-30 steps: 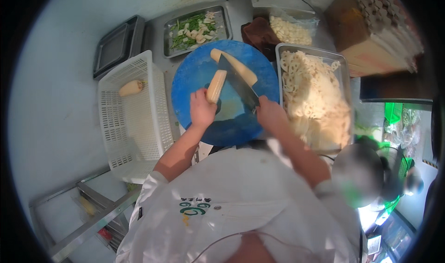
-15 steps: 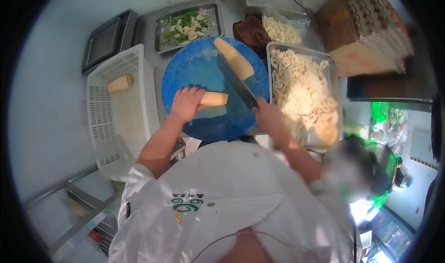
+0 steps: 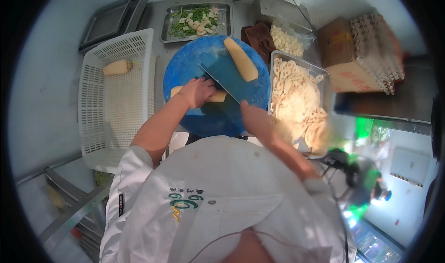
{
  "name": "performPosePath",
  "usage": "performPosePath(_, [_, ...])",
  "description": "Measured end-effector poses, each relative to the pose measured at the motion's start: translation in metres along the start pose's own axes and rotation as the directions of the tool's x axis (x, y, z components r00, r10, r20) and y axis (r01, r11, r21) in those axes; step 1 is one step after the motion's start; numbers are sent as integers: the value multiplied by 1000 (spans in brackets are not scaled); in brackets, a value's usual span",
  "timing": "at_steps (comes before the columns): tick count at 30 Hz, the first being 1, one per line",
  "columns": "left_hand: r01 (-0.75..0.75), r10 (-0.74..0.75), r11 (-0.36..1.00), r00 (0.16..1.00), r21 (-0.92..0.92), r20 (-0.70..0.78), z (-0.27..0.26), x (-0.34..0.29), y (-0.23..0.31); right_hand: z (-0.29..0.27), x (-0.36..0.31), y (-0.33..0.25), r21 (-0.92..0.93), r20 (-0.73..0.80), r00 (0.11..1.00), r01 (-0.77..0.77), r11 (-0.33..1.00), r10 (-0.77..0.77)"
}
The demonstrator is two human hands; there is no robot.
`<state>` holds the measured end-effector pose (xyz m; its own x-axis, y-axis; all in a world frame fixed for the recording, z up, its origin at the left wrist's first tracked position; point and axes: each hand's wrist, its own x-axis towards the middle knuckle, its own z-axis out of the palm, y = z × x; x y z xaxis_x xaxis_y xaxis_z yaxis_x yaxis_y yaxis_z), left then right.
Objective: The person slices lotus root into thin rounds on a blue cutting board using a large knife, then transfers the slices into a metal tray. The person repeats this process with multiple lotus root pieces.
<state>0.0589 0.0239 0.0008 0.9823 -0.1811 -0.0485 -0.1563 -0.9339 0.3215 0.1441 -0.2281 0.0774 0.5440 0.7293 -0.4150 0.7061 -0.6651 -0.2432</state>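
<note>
A round blue cutting board [image 3: 199, 119] lies in front of me. On it, my left hand [image 3: 197, 92] is closed over a peeled lotus root [image 3: 218, 97], whose two ends show on either side of the hand. My right hand [image 3: 256, 120] grips a cleaver [image 3: 221, 84] by its handle. The blade slants toward the far left, close beside the left fingers and the root's right end; whether it touches the root I cannot tell. A second peeled root [image 3: 242, 59] rests at the board's far right, apart from both hands.
Right of the board stands a metal tray [image 3: 326, 78] heaped with lotus root slices [image 3: 296, 94]. At left, a white plastic basket [image 3: 150, 78] holds one root piece [image 3: 117, 67]. Behind are a tray of greens [image 3: 194, 23], a brown cloth [image 3: 259, 38] and a carton [image 3: 347, 73] with egg trays.
The cleaver has swung left, away from the far root and over to the held one. My left hand has shifted along that root, so its left end now shows. The whole view has turned slightly.
</note>
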Motion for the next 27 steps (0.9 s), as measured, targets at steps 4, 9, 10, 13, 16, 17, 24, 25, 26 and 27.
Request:
performPosePath(4, [-19, 23, 997, 999, 69, -47, 15, -5, -3, -19, 2, -11, -9, -20, 999, 48, 999, -49])
performPosePath(9, [-25, 25, 1000, 998, 11, -60, 11, 2, -4, 8, 12, -4, -8, -65, 997, 35, 999, -35])
performPosePath(10, [-25, 25, 1000, 997, 1, -77, 12, 2, -1, 12, 14, -3, -35, -61, 998, 30, 999, -32])
performPosePath(13, [0, -1, 1000, 993, -10, -117, 18, -11, -3, -18, 11, -21, -28, -48, 996, 68, 997, -69])
performPosePath(16, [2, -2, 1000, 991, -5, -137, 20, -11, -6, -8, 13, -20, -28, -64, 995, 72, 997, -73])
performPosePath(17, [8, -8, 1000, 993, -1, -116, 16, -8, -3, 4, 16, -15, -38, -70, 995, 63, 997, -65])
performPosePath(24, [-23, 25, 1000, 988, 15, -153, 20, -13, -5, -15, 14, -25, -18, -23, 999, 27, 999, -28])
performPosePath(25, [-24, 25, 1000, 990, 13, -142, 19, -10, -4, 6, 19, -17, -10, -33, 999, 11, 1000, -12])
performPosePath(26, [-14, 15, 1000, 991, 9, -132, 18, -10, -4, 12, 21, -19, -3, -40, 999, 4, 1000, -4])
performPosePath(27, [-5, 6, 1000, 992, 6, -122, 18, -10, -3, 13, 22, -17, -2, -33, 999, 6, 1000, -6])
